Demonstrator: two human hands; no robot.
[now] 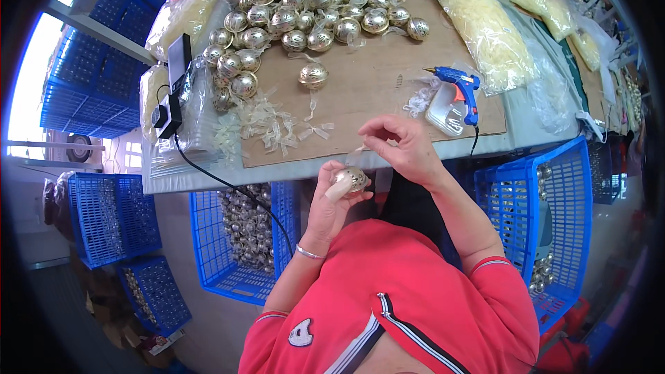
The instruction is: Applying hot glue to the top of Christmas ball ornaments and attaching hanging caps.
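Note:
Cradled in my left hand (329, 201) is a shiny gold ball ornament (355, 179), held just off the table's near edge, with a pale ribbon piece hanging over its side. My right hand (405, 145) is raised above the ball, thumb and forefinger pinched on a thin, sheer ribbon (359, 155). That ribbon's lower end meets the top of the ball. Beyond my hands, a single gold ball (313, 75) rests on the cardboard sheet (388, 62). Cut ribbon bows (267, 125) lie scattered to its left.
Many gold balls (318, 10) are heaped at the back. A blue glue gun (457, 86) lies at right beside a clear plastic tray (445, 112). Bags of cream ribbon (485, 34) flank the sheet. Blue crates (509, 201) stand below the table. A black power strip (168, 114) trails its cord at left.

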